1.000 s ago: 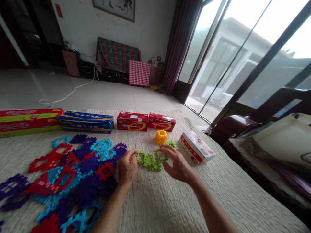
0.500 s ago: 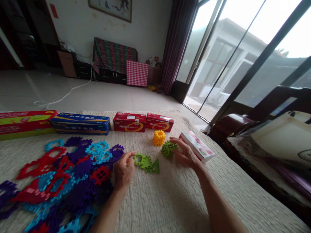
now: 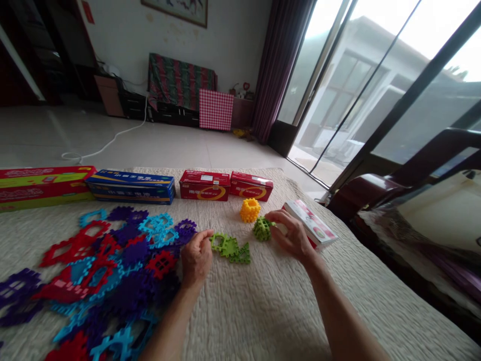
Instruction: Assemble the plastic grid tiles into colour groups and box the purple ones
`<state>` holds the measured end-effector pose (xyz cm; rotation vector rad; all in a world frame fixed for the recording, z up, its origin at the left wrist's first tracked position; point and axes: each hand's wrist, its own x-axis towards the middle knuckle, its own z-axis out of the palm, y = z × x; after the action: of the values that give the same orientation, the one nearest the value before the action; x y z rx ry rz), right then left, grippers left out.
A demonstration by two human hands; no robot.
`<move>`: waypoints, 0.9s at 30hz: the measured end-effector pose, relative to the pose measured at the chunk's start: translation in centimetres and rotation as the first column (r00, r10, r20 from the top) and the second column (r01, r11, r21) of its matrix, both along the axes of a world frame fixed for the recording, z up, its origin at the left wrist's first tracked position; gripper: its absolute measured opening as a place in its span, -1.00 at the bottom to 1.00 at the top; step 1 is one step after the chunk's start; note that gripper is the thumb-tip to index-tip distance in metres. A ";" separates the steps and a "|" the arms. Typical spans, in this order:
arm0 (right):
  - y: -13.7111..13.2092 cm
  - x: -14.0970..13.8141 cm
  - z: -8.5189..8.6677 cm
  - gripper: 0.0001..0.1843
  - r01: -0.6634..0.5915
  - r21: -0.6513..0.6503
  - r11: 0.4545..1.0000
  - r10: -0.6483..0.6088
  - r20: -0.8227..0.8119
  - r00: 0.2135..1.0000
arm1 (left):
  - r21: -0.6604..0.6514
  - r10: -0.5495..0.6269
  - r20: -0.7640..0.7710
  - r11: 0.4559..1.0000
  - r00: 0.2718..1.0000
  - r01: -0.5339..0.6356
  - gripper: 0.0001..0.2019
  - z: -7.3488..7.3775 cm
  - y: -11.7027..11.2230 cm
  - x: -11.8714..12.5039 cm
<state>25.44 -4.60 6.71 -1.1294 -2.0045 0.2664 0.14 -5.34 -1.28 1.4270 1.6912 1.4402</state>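
My left hand (image 3: 197, 255) is closed, its thumb and forefinger pinched at the left end of a short row of flat light-green toothed building pieces (image 3: 230, 247). A darker green triangular piece (image 3: 242, 254) lies at the right end of that row. My right hand (image 3: 290, 234) has its curved fingers apart, with the tips at the right side of a small green cube (image 3: 262, 228) built from such pieces. Just behind this cube stands a yellow cube (image 3: 250, 210) of the same make, with an open top.
Red, blue and purple toothed pieces (image 3: 128, 291) lie heaped on the left of the quilted cover (image 3: 259, 311). Along the back stand a red-and-yellow box (image 3: 45, 185), a blue box (image 3: 131, 187) and two red boxes (image 3: 205, 186). A white-and-red box (image 3: 311, 223) lies beside my right hand.
The green cube has turned and sits slightly further left from my right fingers. My left hand keeps its place at the green row. The whole view has shifted a little.
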 end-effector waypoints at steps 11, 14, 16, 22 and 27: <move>-2.3 -7.0 -3.3 -0.52 -0.178 -0.166 0.970 0.223 0.312 0.923 | 0.039 0.032 0.027 0.999 0.999 -0.033 -0.65 -0.4 0.3 -0.1; -2.2 -7.0 -3.9 -0.57 -0.166 -0.204 0.965 0.230 0.347 0.909 | 0.030 0.032 0.026 0.999 0.999 -0.033 -0.66 -0.5 0.3 -0.1; -2.1 -7.0 -4.0 -0.63 -0.173 -0.207 0.963 0.237 0.343 0.909 | 0.025 0.033 0.028 0.999 0.999 -0.034 -0.67 -0.4 0.2 0.0; -2.1 -6.9 -3.2 -0.77 -0.199 -0.242 0.950 0.269 0.305 0.914 | 0.005 0.037 0.031 0.999 0.999 -0.037 -0.68 0.0 0.1 0.0; -2.1 -6.5 -2.4 -0.82 -0.213 -0.261 0.942 0.278 0.247 0.928 | 0.006 0.039 0.033 0.999 0.999 -0.039 -0.67 0.0 0.0 0.0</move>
<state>18.94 -6.66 4.31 -1.1013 -2.4243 0.5037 0.18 -5.30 -1.24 1.3735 1.7042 1.4831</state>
